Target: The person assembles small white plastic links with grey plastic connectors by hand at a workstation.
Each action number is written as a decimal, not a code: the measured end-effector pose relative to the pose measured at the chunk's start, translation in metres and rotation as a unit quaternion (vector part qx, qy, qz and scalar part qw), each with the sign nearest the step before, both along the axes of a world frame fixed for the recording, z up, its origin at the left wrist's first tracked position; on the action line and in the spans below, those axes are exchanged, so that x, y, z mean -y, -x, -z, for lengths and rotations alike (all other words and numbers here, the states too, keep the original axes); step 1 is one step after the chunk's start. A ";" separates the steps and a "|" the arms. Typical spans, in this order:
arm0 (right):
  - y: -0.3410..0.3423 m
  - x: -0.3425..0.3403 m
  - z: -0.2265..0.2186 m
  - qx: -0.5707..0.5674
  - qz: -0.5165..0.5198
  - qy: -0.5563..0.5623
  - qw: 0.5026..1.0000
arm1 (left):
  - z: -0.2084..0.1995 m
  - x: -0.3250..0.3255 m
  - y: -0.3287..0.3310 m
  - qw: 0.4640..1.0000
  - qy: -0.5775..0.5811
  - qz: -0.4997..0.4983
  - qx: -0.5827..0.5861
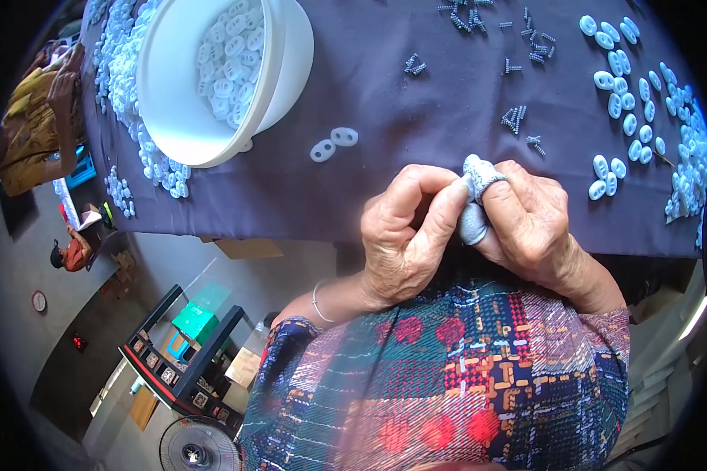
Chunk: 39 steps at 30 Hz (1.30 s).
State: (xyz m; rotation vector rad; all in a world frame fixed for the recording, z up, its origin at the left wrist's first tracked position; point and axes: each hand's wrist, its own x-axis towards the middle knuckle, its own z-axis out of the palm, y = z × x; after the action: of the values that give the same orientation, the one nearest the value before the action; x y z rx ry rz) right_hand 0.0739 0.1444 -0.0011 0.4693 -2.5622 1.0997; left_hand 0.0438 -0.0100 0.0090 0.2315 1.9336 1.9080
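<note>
Fingertip pinch, left hand (407,235) against right (532,224)

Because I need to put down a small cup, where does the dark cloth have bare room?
The dark cloth is widely bare between the white bucket and the small springs. Another bare patch lies between the two separate ovals, the left hand and the near edge. Crowded: the left pile of ovals beside the bucket and the right pile.
</note>
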 end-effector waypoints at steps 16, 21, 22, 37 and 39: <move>-0.001 -0.001 -0.003 0.015 -0.009 -0.014 1.000 | 0.002 0.000 0.000 1.000 0.004 -0.002 -0.020; -0.003 0.002 0.002 0.015 -0.009 -0.011 1.000 | 0.002 0.002 -0.001 1.000 -0.001 -0.004 -0.003; -0.003 0.002 0.002 0.017 -0.001 0.004 1.000 | 0.001 0.001 -0.001 1.000 0.001 0.001 0.002; 0.000 0.001 0.001 0.012 -0.011 -0.005 1.000 | 0.000 0.000 0.000 1.000 -0.002 -0.005 0.004; -0.002 -0.002 -0.001 0.019 -0.013 -0.012 1.000 | 0.006 -0.003 -0.002 1.000 0.000 -0.012 -0.021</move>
State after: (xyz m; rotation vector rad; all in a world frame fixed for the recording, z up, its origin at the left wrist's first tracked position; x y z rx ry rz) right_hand 0.0759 0.1460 0.0002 0.4932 -2.6132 1.0977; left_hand 0.0458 -0.0073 0.0035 0.2507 1.9714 1.9325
